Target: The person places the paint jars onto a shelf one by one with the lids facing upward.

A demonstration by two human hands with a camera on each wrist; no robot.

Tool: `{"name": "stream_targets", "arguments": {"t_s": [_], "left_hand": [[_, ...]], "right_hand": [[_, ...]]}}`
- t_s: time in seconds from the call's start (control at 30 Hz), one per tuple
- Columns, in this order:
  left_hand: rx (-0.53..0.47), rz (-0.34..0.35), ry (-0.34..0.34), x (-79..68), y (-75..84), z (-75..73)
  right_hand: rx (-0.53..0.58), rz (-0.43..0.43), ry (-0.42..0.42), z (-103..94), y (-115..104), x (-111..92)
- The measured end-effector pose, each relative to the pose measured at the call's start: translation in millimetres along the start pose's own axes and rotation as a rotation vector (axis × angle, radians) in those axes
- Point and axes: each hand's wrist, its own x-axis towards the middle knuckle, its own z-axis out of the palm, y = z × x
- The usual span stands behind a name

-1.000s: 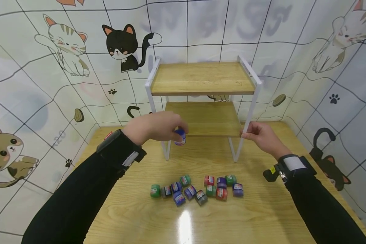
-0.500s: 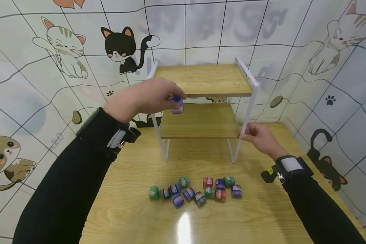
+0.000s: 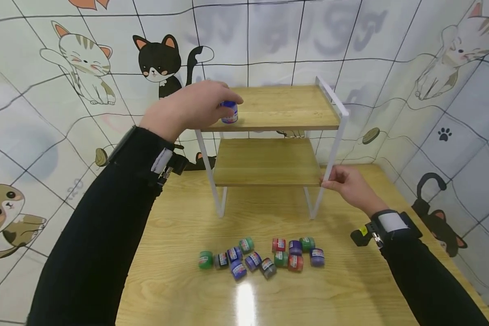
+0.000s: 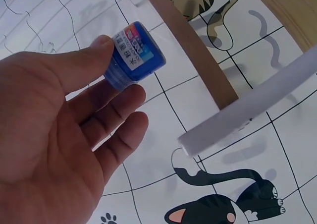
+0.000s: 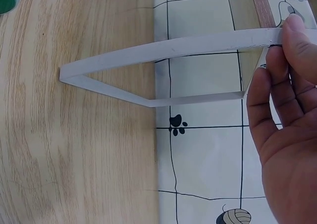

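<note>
My left hand (image 3: 193,106) pinches a small blue paint jar (image 3: 230,112) between thumb and fingers, over the left front part of the shelf's top board (image 3: 281,106). In the left wrist view the jar (image 4: 136,53) shows its printed label, with the shelf's brown board edge (image 4: 193,48) beside it. On the other side, my right hand (image 3: 348,185) grips the white front post (image 3: 330,160) of the rack at the height of the lower board (image 3: 269,163). The right wrist view shows thumb and fingers around that white metal frame (image 5: 173,48).
Several small paint jars lie grouped on the wooden table (image 3: 175,290) in front of the rack, among them a green jar (image 3: 205,260), a red jar (image 3: 295,263) and a purple jar (image 3: 317,257). Behind stands a cat-printed wall covering (image 3: 269,40).
My left hand has risen with the blue paint jar from in front of the lower board to the top board, moving slightly left. My right hand keeps its hold on the post.
</note>
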Motion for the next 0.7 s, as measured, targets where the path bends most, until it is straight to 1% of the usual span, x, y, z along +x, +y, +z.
{"name": "stream_targets", "arguments": {"t_s": [0.1,0.2,0.43,0.57,0.7], "left_hand": [[0.011,-0.024,0.015,5.1,-5.1,-0.2],[0.022,-0.049,0.015,8.9,-10.4,1.2],[0.012,-0.093,0.048,13.9,-22.5,7.5],[0.013,-0.132,0.055,16.7,-28.7,11.0],[0.000,-0.145,0.068,19.7,-33.9,14.4]], "right_hand": [[-0.008,0.020,0.006,-1.6,-0.9,-1.1],[-0.010,0.028,0.002,-0.7,-1.3,-1.5],[0.009,0.025,0.003,1.2,-2.3,-3.0],[0.033,0.013,0.004,2.5,-0.3,-2.7],[0.055,0.009,0.005,2.7,-0.7,-1.7]]}}
